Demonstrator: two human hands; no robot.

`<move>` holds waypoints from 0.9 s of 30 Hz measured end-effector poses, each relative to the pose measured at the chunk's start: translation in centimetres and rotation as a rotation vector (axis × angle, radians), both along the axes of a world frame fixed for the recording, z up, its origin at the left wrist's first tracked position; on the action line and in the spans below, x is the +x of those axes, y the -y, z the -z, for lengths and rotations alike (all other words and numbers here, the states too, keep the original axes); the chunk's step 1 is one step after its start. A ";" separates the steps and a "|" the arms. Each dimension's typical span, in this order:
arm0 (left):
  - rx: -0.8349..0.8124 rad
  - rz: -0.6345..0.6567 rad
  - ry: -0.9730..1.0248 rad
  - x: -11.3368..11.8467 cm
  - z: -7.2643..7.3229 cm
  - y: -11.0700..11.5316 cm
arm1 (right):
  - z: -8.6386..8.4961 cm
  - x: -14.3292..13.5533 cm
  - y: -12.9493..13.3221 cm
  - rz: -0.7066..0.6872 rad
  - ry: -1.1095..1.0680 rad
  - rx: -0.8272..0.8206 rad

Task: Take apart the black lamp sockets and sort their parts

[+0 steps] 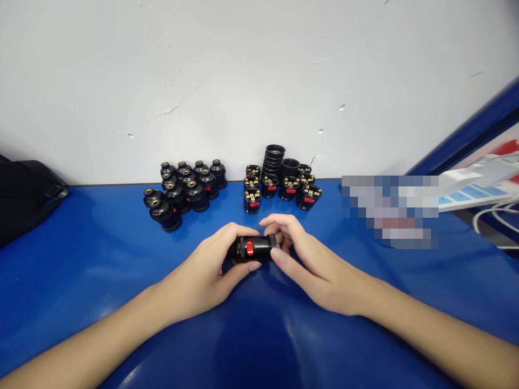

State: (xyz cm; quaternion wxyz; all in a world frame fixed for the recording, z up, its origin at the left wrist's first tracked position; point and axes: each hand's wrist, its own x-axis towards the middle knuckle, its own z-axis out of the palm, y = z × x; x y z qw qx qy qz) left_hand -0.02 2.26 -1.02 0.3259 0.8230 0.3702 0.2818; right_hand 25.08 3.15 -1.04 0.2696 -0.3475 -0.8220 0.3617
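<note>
A black cylindrical socket (259, 247) with a red switch lies on its side between my hands, low over the blue table. My left hand (221, 262) grips its left end, thumb below and fingers above. Around the ring at its right end, my right hand (302, 259) has its thumb and fingers closed. Beyond my left hand stand several assembled black sockets (197, 195) with brass-centred tops. Several open black socket bases (252, 201) with brass contacts and red switches stand beyond my right hand, around a stack of black threaded rings (274, 159).
The blue table (101, 243) meets a pale wall (243, 81) at its back edge. A black bag (28, 194) sits at the far left. On the right are a blurred-out patch (393, 210), a white rack (474, 189) and white cables (482, 221).
</note>
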 end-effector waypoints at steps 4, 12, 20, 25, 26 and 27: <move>0.005 -0.004 -0.002 0.0 0.0 0.0 | 0.0 0.1 0.0 0.005 0.001 -0.001; 0.004 -0.002 -0.002 -0.1 0.2 -0.1 | 0.0 -0.2 0.1 0.001 -0.002 -0.029; -0.001 -0.003 -0.005 -0.1 0.1 -0.1 | -0.1 -0.2 0.1 0.030 0.016 -0.044; 0.005 -0.020 -0.008 0.0 0.0 0.0 | -0.2 -0.1 0.1 -0.004 -0.036 0.052; 0.001 -0.017 -0.005 0.0 0.0 0.1 | -0.2 -0.1 0.1 -0.006 -0.028 0.030; -0.002 -0.013 -0.001 0.0 0.0 0.0 | -0.2 -0.1 0.1 -0.012 -0.014 -0.005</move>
